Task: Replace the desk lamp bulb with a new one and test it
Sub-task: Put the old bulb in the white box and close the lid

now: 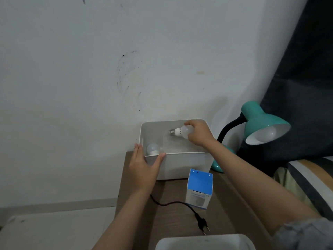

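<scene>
bulb (185, 131), frosted and round with a ribbed metal screw base, is gripped in the right hand (199, 133) above the smooth white plastic bin (180, 165). left hand (144, 164), fingers spread, braces the bin's near corner. three bulbs show: held, one in the bin (152, 149), one in the teal lamp (263, 121).

Single head view, close, facing forward-down over table (173, 199) toward wall (90, 69).
</scene>
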The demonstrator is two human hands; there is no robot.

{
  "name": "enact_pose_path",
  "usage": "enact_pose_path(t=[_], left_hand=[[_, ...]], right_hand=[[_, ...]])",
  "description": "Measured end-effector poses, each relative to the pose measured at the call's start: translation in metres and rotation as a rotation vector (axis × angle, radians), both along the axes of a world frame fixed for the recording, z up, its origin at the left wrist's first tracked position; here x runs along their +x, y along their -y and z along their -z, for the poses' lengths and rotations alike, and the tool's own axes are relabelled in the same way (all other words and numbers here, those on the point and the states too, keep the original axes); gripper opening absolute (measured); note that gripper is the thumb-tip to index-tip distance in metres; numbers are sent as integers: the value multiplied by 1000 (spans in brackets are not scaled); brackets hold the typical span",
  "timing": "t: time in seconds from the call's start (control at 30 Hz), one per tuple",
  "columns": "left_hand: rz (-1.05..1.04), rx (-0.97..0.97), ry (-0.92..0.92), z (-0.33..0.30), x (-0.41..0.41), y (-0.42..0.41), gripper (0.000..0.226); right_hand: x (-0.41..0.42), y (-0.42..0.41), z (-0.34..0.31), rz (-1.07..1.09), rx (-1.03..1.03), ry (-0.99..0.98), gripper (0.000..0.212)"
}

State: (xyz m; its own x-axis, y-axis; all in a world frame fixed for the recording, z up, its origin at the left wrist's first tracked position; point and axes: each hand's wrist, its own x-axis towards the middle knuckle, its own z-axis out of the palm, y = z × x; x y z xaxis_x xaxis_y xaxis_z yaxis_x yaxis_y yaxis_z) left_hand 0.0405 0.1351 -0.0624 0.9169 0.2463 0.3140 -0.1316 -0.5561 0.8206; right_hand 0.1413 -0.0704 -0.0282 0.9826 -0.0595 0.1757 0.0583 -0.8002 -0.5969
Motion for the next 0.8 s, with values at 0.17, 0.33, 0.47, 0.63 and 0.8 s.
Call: enact_pose_path(t=[0.17,0.33,0.47,0.63,0.8], left_hand=[[24,48,-44,-4,-1,-3,82],[-17,263,-143,-17,-10,2,83],[-65,250,-139,-23,-50,13,70],[42,99,-129,11,-147,16,52],[114,209,-287,59,-234,-2,40]], right_hand=[[-32,1,-16,1,76,25,54],[-122,5,-17,-32,108,142,47],[-209,16,0,-46,122,129,44],[-306,28,36,5,96,-46,45],[-375,34,68,45,-113,-335,55]])
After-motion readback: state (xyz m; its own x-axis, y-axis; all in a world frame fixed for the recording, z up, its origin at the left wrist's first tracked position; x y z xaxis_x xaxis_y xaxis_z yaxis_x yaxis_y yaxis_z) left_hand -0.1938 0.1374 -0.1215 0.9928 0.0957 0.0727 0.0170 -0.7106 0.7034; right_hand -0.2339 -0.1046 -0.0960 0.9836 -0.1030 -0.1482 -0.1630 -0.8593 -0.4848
